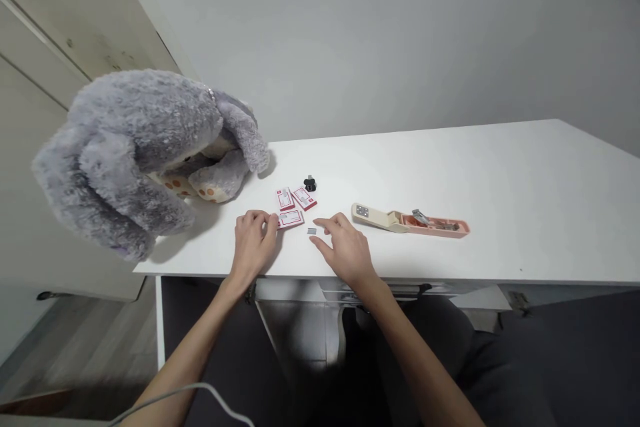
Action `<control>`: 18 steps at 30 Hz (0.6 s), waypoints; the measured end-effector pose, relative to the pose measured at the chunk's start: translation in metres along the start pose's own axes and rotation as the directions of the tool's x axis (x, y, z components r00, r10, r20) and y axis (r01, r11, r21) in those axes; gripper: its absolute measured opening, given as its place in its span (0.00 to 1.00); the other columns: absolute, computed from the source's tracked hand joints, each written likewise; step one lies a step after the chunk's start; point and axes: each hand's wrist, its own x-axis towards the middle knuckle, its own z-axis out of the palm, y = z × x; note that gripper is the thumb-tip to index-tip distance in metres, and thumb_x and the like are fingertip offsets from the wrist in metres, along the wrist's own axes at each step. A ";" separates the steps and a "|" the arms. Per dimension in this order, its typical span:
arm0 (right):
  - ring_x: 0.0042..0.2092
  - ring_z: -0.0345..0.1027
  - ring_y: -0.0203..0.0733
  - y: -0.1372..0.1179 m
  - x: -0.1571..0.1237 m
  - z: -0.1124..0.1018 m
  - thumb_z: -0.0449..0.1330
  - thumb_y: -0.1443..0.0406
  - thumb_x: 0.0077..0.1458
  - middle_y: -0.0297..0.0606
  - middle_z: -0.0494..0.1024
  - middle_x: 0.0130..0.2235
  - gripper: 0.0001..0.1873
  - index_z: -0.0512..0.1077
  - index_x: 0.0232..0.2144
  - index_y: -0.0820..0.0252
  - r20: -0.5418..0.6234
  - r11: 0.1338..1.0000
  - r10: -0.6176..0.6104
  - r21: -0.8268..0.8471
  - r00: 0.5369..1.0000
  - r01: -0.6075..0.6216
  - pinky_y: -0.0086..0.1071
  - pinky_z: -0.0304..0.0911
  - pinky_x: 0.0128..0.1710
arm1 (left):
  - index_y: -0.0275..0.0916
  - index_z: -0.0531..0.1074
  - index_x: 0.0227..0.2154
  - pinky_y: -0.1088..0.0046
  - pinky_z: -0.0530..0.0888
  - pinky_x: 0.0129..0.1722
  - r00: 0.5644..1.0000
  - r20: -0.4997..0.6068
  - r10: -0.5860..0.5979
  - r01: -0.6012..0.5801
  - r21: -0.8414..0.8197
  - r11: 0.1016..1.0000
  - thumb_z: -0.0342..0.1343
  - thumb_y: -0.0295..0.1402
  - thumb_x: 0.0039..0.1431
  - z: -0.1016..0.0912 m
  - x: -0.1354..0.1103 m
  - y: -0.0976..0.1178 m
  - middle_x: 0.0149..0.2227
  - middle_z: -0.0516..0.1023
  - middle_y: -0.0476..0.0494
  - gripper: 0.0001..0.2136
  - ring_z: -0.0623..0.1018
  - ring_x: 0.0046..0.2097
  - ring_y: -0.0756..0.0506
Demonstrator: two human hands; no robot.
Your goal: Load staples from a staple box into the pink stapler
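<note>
Three small red-and-white boxes lie on the white desk (500, 187). My left hand (254, 245) rests on the desk with its fingers curled onto the nearest red box (291, 218). The other two red boxes (295, 198) sit just behind it. My right hand (345, 247) lies on the desk, fingers loosely spread, fingertips beside a tiny grey strip of staples (312, 231). An opened beige and pink stapler (410, 221) lies flat to the right of my right hand.
A big grey plush elephant (145, 153) sits on the desk's left end. A small black object (310, 183) stands behind the boxes. A pale wooden panel (65, 27) leans at the far left. A grey cable (190, 393) runs by my left arm.
</note>
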 end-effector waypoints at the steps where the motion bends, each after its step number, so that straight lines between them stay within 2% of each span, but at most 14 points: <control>1: 0.40 0.76 0.44 -0.002 0.001 0.001 0.65 0.60 0.67 0.39 0.79 0.47 0.15 0.80 0.54 0.51 0.004 1.000 0.014 -0.023 1.000 -0.014 0.35 0.66 0.37 | 0.43 0.74 0.30 0.47 0.68 0.54 1.000 -0.003 0.008 -0.008 0.020 1.000 0.50 0.42 0.73 0.002 0.000 -0.001 0.42 0.78 0.35 0.16 0.71 0.48 0.33; 4: 0.41 0.77 0.44 -0.006 0.004 0.002 0.64 0.60 0.69 0.37 0.80 0.45 0.09 0.82 0.48 0.49 0.004 0.999 0.036 -0.035 0.999 -0.036 0.33 0.62 0.35 | 0.43 0.75 0.30 0.45 0.68 0.54 1.000 -0.014 0.013 -0.012 0.058 0.998 0.50 0.43 0.73 0.005 -0.001 -0.004 0.42 0.78 0.34 0.17 0.70 0.49 0.32; 7: 0.38 0.76 0.41 -0.006 0.003 0.000 0.65 0.61 0.68 0.35 0.80 0.44 0.06 0.82 0.44 0.50 0.000 0.999 0.033 0.008 0.999 -0.033 0.33 0.62 0.36 | 0.42 0.75 0.30 0.45 0.68 0.54 1.000 -0.014 0.022 -0.021 0.058 0.998 0.49 0.43 0.73 0.006 -0.002 -0.004 0.42 0.78 0.34 0.17 0.70 0.48 0.32; 10: 0.35 0.75 0.38 -0.003 0.001 -0.002 0.64 0.60 0.69 0.35 0.81 0.46 0.06 0.82 0.43 0.51 -0.007 0.995 0.012 0.101 1.000 -0.011 0.35 0.64 0.39 | 0.41 0.75 0.31 0.44 0.68 0.55 1.000 0.010 0.002 -0.003 0.096 0.995 0.49 0.44 0.73 0.003 -0.004 0.000 0.44 0.77 0.33 0.18 0.70 0.50 0.32; 12: 0.34 0.75 0.38 -0.002 0.000 -0.004 0.63 0.60 0.69 0.35 0.82 0.47 0.07 0.81 0.42 0.52 -0.022 0.975 -0.014 0.220 1.000 0.018 0.35 0.66 0.41 | 0.40 0.76 0.34 0.44 0.68 0.57 0.999 0.039 -0.026 0.019 0.168 0.986 0.47 0.44 0.74 0.001 -0.005 0.006 0.47 0.76 0.32 0.19 0.69 0.53 0.30; 14: 0.33 0.75 0.38 -0.001 -0.002 -0.006 0.63 0.58 0.68 0.36 0.83 0.46 0.08 0.81 0.42 0.53 -0.016 0.922 -0.017 0.386 1.000 0.022 0.35 0.68 0.40 | 0.38 0.77 0.36 0.44 0.68 0.59 0.997 0.063 -0.047 0.030 0.245 0.969 0.45 0.44 0.74 -0.001 -0.006 0.012 0.51 0.75 0.30 0.20 0.68 0.55 0.29; 18: 0.32 0.76 0.40 -0.001 -0.012 -0.018 0.63 0.52 0.66 0.36 0.82 0.34 0.15 0.79 0.43 0.56 0.056 0.734 0.036 0.676 0.998 -0.065 0.33 0.69 0.33 | 0.35 0.76 0.39 0.42 0.69 0.58 0.995 0.064 -0.078 0.053 0.320 0.946 0.45 0.45 0.75 -0.001 -0.005 0.017 0.52 0.73 0.26 0.21 0.68 0.56 0.27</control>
